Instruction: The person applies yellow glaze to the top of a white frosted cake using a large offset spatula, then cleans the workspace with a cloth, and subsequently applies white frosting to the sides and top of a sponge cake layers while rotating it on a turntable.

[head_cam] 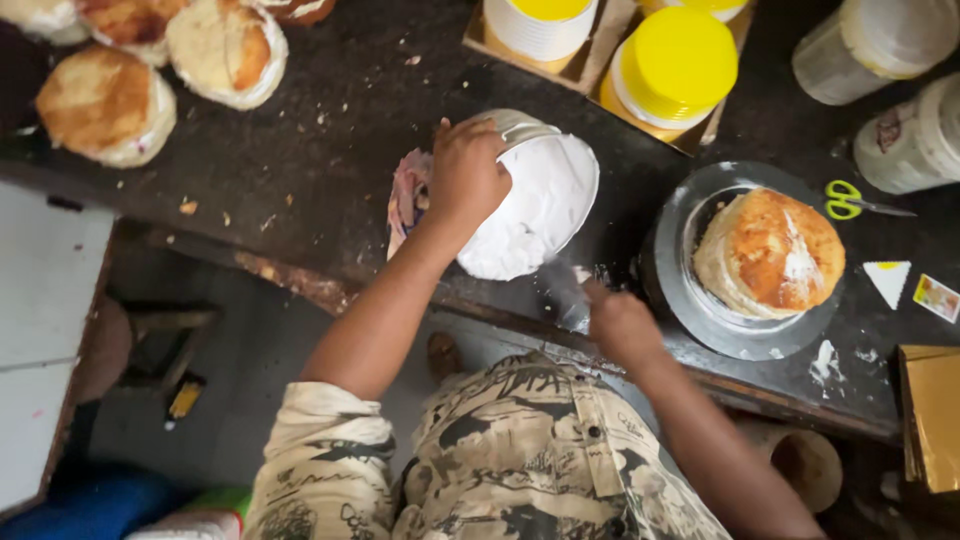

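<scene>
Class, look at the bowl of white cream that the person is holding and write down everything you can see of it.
The bowl is round, with a thin metal-looking rim, and is filled nearly to the rim with smooth white cream. It is tipped toward the person at the front edge of the dark, crumb-strewn counter. The left hand grips its left rim from above. The right hand, blurred, holds a flat blade just below the bowl's lower edge. Whether the blade touches it is unclear.

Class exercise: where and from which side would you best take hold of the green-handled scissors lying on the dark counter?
Grip the scissors by their green handle loops, coming from the cake side. They lie flat with loops toward the cake and the thin blades pointing away, toward the jars.
</scene>
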